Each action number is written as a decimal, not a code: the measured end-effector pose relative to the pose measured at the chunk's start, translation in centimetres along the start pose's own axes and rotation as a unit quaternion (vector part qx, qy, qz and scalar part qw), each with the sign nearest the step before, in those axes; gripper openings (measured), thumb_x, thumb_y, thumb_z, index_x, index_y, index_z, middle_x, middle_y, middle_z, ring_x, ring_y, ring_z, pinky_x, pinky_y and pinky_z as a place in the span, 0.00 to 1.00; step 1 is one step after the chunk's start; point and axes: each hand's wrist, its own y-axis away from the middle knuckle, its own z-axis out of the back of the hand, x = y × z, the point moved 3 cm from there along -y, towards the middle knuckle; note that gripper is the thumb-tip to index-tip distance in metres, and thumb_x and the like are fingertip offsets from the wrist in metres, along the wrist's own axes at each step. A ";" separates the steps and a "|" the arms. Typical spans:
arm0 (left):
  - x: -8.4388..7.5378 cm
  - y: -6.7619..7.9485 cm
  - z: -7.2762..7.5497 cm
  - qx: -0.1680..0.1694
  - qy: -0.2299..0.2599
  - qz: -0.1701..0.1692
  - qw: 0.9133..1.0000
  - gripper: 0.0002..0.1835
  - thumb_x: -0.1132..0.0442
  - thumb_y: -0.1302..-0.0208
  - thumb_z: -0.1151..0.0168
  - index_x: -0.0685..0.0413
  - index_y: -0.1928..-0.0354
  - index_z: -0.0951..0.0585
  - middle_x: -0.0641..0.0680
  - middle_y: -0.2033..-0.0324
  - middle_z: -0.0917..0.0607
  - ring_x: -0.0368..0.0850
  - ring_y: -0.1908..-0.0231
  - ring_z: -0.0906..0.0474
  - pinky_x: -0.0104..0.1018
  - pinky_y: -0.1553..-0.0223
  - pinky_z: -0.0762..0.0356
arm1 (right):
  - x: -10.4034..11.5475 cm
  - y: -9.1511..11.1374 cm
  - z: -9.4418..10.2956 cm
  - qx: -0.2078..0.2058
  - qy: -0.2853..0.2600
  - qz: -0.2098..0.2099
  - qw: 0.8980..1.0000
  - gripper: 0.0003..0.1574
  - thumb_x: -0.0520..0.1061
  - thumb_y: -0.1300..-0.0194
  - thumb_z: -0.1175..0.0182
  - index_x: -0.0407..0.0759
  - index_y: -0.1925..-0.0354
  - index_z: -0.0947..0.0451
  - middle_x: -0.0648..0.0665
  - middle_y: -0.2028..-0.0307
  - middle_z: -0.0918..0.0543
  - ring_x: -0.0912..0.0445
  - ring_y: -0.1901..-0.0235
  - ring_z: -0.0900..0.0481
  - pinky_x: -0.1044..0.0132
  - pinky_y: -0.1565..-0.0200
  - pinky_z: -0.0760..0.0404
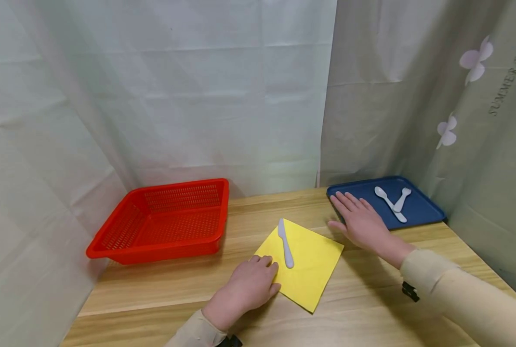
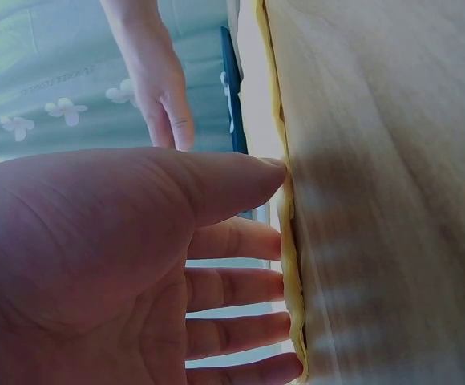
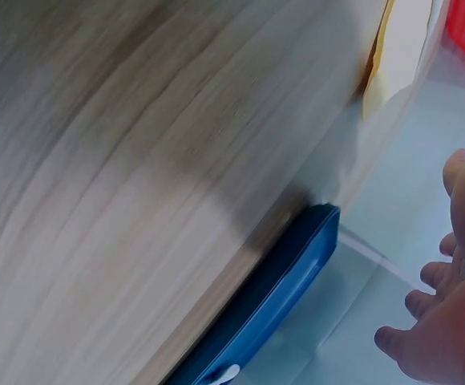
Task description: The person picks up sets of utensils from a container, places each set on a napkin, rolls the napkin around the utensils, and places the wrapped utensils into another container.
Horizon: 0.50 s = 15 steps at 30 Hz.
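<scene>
A yellow folded napkin lies on the wooden table, turned like a diamond. On it rests a pale plastic knife, blade toward the back. My left hand touches the napkin's left edge; in the left wrist view its fingertips and thumb meet the yellow edge. My right hand hovers with straight fingers, holding nothing, before the near left part of a blue tray. A pale spoon and a small fork lie crossed on that tray.
A red slotted plastic basket stands at the back left of the table. Pale curtains hang behind and at both sides. The blue tray sits near the back right corner, close to the curtain.
</scene>
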 end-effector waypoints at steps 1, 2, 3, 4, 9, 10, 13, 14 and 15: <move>0.0 0.0 0.0 0.002 0.001 0.001 1.000 0.26 0.43 0.23 0.31 0.51 0.34 0.15 0.55 0.35 0.17 0.56 0.38 0.20 0.54 0.42 0.16 | -0.2 0.0 0.1 0.001 0.001 -0.003 1.000 0.50 0.62 0.17 0.39 0.37 0.14 0.41 0.33 0.16 0.38 0.35 0.17 0.43 0.33 0.20 0.45; 0.0 0.0 0.0 0.002 0.001 0.000 1.000 0.26 0.43 0.23 0.31 0.51 0.34 0.15 0.55 0.35 0.17 0.56 0.38 0.20 0.54 0.42 0.16 | -0.4 0.1 0.1 0.002 0.000 -0.005 1.000 0.50 0.62 0.17 0.39 0.37 0.14 0.41 0.33 0.16 0.38 0.35 0.17 0.44 0.33 0.20 0.45; 0.0 0.0 0.1 0.002 0.002 0.001 1.000 0.26 0.43 0.23 0.31 0.51 0.34 0.15 0.55 0.35 0.17 0.56 0.38 0.20 0.54 0.42 0.16 | -0.6 0.1 0.2 0.003 -0.001 -0.006 1.000 0.50 0.62 0.17 0.39 0.37 0.14 0.41 0.33 0.16 0.38 0.34 0.17 0.44 0.33 0.20 0.46; 0.0 0.0 0.1 0.002 0.002 0.001 1.000 0.26 0.43 0.23 0.31 0.51 0.34 0.15 0.55 0.35 0.17 0.56 0.38 0.20 0.54 0.42 0.16 | -0.8 0.2 0.2 0.003 -0.002 -0.008 1.000 0.50 0.61 0.17 0.39 0.37 0.14 0.41 0.32 0.16 0.38 0.34 0.17 0.44 0.33 0.20 0.46; -0.1 0.0 0.2 -0.003 0.003 -0.001 1.000 0.26 0.44 0.24 0.30 0.52 0.35 0.15 0.55 0.36 0.16 0.57 0.39 0.19 0.54 0.42 0.16 | -1.7 0.3 0.2 0.006 -0.006 -0.021 1.000 0.49 0.61 0.17 0.39 0.36 0.14 0.41 0.31 0.16 0.39 0.33 0.17 0.44 0.32 0.20 0.46; -0.1 0.1 0.2 -0.004 0.003 -0.001 1.000 0.25 0.44 0.24 0.30 0.52 0.35 0.15 0.55 0.36 0.16 0.57 0.39 0.19 0.54 0.42 0.16 | -1.9 0.3 0.2 0.006 -0.005 -0.024 1.000 0.49 0.61 0.17 0.39 0.36 0.14 0.41 0.31 0.16 0.39 0.32 0.17 0.44 0.32 0.20 0.47; -0.1 0.1 0.2 -0.006 0.004 -0.002 1.000 0.25 0.44 0.24 0.30 0.52 0.35 0.14 0.56 0.36 0.16 0.57 0.39 0.19 0.54 0.43 0.16 | -2.3 0.3 0.2 0.007 -0.003 -0.034 0.999 0.49 0.61 0.17 0.39 0.36 0.14 0.41 0.30 0.17 0.39 0.32 0.17 0.44 0.31 0.20 0.47; -0.1 0.1 0.2 -0.006 0.004 -0.002 1.000 0.26 0.44 0.24 0.30 0.52 0.35 0.14 0.56 0.36 0.16 0.57 0.39 0.19 0.54 0.43 0.16 | -2.5 0.3 0.2 0.008 -0.001 -0.037 0.999 0.49 0.61 0.17 0.39 0.36 0.14 0.41 0.29 0.17 0.40 0.31 0.17 0.44 0.31 0.20 0.47; -0.1 0.1 0.2 -0.006 0.004 -0.002 1.000 0.26 0.44 0.24 0.30 0.52 0.34 0.14 0.56 0.36 0.16 0.57 0.39 0.19 0.54 0.43 0.16 | -2.6 0.3 0.3 0.010 0.001 -0.040 0.999 0.49 0.61 0.16 0.39 0.35 0.14 0.41 0.29 0.17 0.40 0.31 0.17 0.45 0.31 0.21 0.46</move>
